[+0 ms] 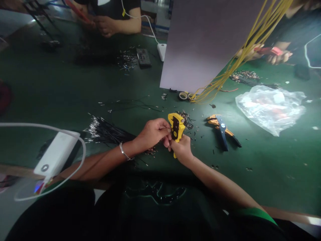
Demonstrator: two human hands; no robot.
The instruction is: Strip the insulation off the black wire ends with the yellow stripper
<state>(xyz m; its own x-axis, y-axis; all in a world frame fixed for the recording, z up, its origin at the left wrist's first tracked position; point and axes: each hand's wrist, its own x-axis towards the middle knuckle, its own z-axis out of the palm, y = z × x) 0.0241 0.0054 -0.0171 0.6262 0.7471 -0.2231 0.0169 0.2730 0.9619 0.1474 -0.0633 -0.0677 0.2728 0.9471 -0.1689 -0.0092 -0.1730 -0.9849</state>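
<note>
A yellow and black hand tool (176, 126) is upright near the middle of the green table. My right hand (182, 149) is wrapped round its handle. My left hand (155, 134) is closed at the left side of the tool's head, fingertips pinched together; whatever they hold is too small to make out. Beside my left forearm lies a bundle of black wires (110, 131) with bare metal ends. Short dark wire pieces (187, 120) are heaped just behind the tool. Another tool, with orange jaws and dark blue handles (221, 129), rests to the right.
A clear plastic bag (272, 108) lies at right. Yellow wires (230, 72) hang beside a grey panel (195, 43). Tape rolls (183, 96) sit below it. A white power bank (57, 153) with a cable is at left. Two people work across the green table (82, 87).
</note>
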